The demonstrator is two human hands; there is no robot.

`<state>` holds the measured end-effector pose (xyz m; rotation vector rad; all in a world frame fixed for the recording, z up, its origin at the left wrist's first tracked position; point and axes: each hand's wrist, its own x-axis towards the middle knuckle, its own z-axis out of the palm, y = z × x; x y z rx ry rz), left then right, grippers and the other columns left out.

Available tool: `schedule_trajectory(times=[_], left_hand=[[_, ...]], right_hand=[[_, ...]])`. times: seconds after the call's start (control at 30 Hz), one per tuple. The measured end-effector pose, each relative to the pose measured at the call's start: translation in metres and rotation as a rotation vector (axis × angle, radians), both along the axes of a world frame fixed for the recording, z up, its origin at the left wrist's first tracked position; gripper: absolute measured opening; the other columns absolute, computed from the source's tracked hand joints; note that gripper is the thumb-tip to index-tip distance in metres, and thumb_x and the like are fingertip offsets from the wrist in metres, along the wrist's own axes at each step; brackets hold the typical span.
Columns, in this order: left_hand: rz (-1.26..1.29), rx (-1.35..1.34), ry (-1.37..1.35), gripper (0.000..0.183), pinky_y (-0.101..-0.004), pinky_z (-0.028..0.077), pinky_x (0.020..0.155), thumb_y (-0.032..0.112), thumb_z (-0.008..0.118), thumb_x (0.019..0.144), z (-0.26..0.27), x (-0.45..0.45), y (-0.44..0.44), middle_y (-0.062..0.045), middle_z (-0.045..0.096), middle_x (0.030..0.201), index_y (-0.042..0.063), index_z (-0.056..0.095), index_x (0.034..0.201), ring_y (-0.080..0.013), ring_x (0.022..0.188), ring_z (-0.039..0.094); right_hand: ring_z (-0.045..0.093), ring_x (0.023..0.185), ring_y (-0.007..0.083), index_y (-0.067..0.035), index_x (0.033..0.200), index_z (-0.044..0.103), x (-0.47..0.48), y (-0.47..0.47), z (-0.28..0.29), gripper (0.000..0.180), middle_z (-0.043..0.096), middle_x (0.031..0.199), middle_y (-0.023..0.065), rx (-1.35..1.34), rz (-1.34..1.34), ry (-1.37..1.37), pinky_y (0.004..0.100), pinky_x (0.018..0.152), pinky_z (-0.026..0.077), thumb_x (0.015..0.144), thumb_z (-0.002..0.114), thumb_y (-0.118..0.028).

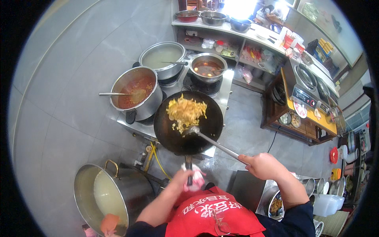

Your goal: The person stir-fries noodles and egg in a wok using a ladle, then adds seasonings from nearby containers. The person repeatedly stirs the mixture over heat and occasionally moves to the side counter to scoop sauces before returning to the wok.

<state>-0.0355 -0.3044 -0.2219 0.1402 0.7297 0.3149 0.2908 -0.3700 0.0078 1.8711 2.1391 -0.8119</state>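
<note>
My left hand [181, 180] grips the handle of a dark wok [160, 130] through a pink and white cloth [196, 179]. The wok sits over the front of a steel gas stove [211, 151]. Yellow and brown chopped food [186, 112], perhaps egg, lies heaped on its far side. In my right hand [263, 166] is the long metal handle of a cooking ladle [219, 145]. Its head rests in the wok at the near edge of the food, partly hidden by bits of it.
Left of the wok stands a deep pot of red broth [134, 87] with a ladle. Behind are a pot of pale liquid [162, 56] and a bowl of brown broth [207, 65]. A large stockpot [139, 180] is at lower left. An induction cooker [305, 97] stands at right.
</note>
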Motion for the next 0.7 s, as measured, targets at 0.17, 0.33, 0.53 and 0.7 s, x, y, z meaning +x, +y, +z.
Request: schedule_trajectory(times=[0.17, 0.33, 0.53, 0.7], left_hand=[[0.045, 0.269, 0.178, 0.029, -0.0399, 0.06, 0.056, 0.006, 0.054, 0.093, -0.059, 0.014, 0.03, -0.019, 0.072, 0.091, -0.008, 0.063, 0.117, -0.028, 0.069, 0.073], [0.077, 0.318, 0.362, 0.044, -0.04, 0.064, 0.074, -0.004, 0.051, 0.087, -0.054, -0.008, -0.052, -0.024, 0.072, 0.104, -0.005, 0.057, 0.131, -0.0322, 0.085, 0.074], [-0.036, 0.219, 0.168, 0.035, -0.039, 0.061, 0.056, 0.006, 0.055, 0.095, -0.032, 0.018, 0.036, -0.019, 0.073, 0.097, -0.002, 0.06, 0.129, -0.027, 0.075, 0.074], [0.005, 0.18, 0.219, 0.028, -0.0381, 0.06, 0.056, 0.009, 0.055, 0.098, 0.006, -0.009, -0.031, -0.02, 0.073, 0.093, -0.003, 0.061, 0.122, -0.0287, 0.075, 0.074]], right_hand=[[0.073, 0.082, 0.0408, -0.022, 0.15, 0.052, -0.023, 0.052, -0.09, 0.055, 0.074, 0.09, 0.0193, 0.109, 0.003, -0.161, 0.0522, 0.073, 0.058, 0.096, 0.058, -0.02], [0.073, 0.084, 0.0401, -0.023, 0.15, 0.051, -0.011, 0.02, -0.016, 0.056, 0.075, 0.091, 0.0188, 0.034, 0.028, -0.087, 0.0523, 0.075, 0.058, 0.095, 0.057, -0.018], [0.072, 0.082, 0.0405, -0.022, 0.146, 0.056, -0.023, 0.05, -0.073, 0.054, 0.074, 0.086, 0.019, 0.094, -0.024, -0.163, 0.0526, 0.075, 0.057, 0.092, 0.062, -0.02], [0.073, 0.088, 0.0393, -0.023, 0.147, 0.056, -0.012, 0.031, -0.006, 0.052, 0.074, 0.089, 0.0196, 0.007, 0.052, -0.098, 0.0529, 0.078, 0.057, 0.095, 0.058, -0.019]])
